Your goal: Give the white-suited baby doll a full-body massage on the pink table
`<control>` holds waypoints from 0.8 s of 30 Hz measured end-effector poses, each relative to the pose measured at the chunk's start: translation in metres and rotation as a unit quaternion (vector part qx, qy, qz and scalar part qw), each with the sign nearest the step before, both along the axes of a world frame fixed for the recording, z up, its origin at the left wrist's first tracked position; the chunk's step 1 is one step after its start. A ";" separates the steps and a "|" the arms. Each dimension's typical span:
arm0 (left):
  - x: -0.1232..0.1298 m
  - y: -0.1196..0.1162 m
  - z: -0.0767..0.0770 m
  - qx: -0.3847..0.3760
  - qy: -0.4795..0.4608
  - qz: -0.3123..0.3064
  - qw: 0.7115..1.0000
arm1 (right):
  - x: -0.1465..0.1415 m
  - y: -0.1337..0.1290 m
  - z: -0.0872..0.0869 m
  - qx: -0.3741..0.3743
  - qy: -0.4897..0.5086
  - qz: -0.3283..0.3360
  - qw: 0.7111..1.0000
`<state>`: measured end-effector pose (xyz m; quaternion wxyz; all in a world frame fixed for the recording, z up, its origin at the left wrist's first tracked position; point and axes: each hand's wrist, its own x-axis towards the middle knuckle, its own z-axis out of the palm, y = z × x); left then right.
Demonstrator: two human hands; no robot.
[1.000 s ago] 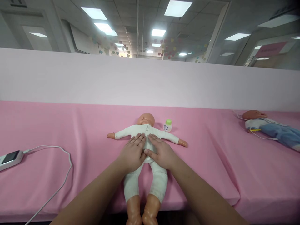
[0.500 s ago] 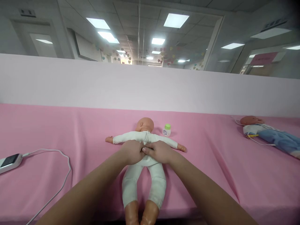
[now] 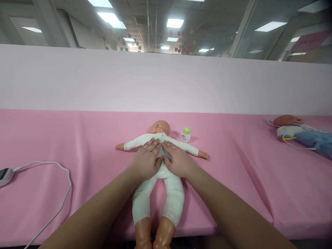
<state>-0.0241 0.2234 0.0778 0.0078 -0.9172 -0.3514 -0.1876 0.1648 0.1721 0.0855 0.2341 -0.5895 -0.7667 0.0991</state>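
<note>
A baby doll (image 3: 145,199) with a white cloth body lies face down on the pink sheet, arms spread and feet toward me. Flat on the left side of its back rests my left hand (image 3: 147,159), fingers stretched toward the doll's shoulder. My right hand (image 3: 178,159) lies the same way on the right side, its thumb close to the left one at the middle of the back. Both hands are open and hold nothing. Beyond the doll's right-hand arm stands a small clear bottle (image 3: 185,135) with a green cap.
A second doll (image 3: 315,140) in blue clothes, with thin tubes, lies at the far right. On the left is a white device (image 3: 6,177) with a white cable (image 3: 69,176). A low white wall (image 3: 166,83) with glass above borders the pink-covered table (image 3: 228,186).
My hands have slid up the doll's back. Their fingers, curled together at the middle before, now lie stretched out flat. The view has tilted down a little.
</note>
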 end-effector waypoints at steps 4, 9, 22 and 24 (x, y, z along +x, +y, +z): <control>0.000 0.004 0.000 -0.063 0.026 -0.004 0.998 | 0.002 0.002 -0.001 -0.037 0.019 0.021 0.999; -0.004 0.008 0.000 -0.064 0.018 -0.026 0.997 | 0.004 0.000 0.005 -0.060 0.047 0.023 0.997; -0.002 0.020 0.002 -0.085 0.052 -0.039 0.994 | 0.015 0.014 -0.003 -0.067 0.061 0.010 0.996; -0.002 0.020 0.005 -0.100 0.058 -0.036 0.993 | 0.015 0.011 0.001 -0.071 0.062 0.013 0.995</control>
